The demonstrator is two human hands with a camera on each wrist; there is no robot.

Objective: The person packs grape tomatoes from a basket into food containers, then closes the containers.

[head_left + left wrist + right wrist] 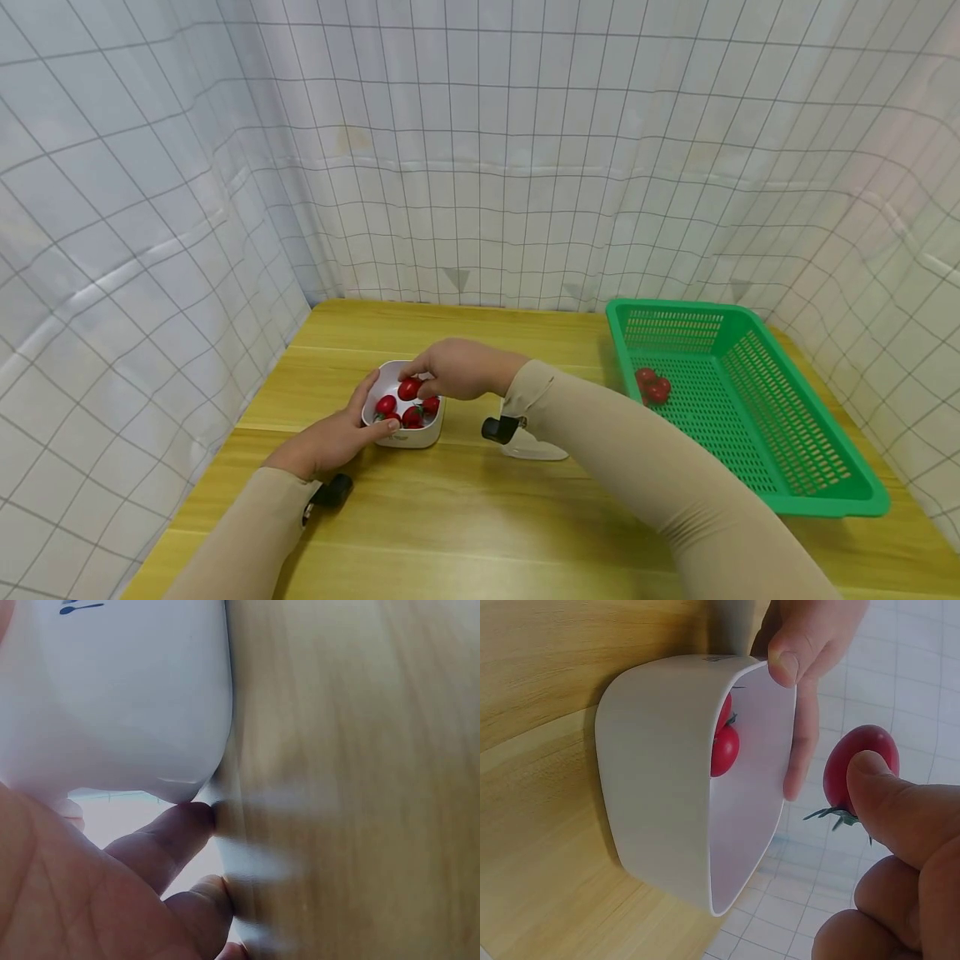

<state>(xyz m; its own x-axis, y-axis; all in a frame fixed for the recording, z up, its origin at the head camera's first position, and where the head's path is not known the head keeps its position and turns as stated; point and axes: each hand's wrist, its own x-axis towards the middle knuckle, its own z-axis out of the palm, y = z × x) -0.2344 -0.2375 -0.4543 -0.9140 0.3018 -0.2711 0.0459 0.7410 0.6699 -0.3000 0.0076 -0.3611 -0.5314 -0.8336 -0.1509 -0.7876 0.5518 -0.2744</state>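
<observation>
A white square container (406, 437) stands on the table at centre left, with several red cherry tomatoes (386, 405) inside. My left hand (335, 438) grips its left side, thumb on the near rim and fingers along the outer wall. Over the container's opening, my right hand (463, 369) pinches one tomato (409, 389). The right wrist view shows that tomato (861, 761) between thumb and fingers, its green stem downward in that view, apart from the container wall (660, 780). In the left wrist view, fingertips touch the container's lower edge (142, 712).
A large green basket (757, 417) stands on the right, with several tomatoes (657, 392) near its left wall. A clear plastic item (534, 450) lies on the wooden table, partly under my right forearm. White gridded curtains (480, 167) surround the table's back and sides.
</observation>
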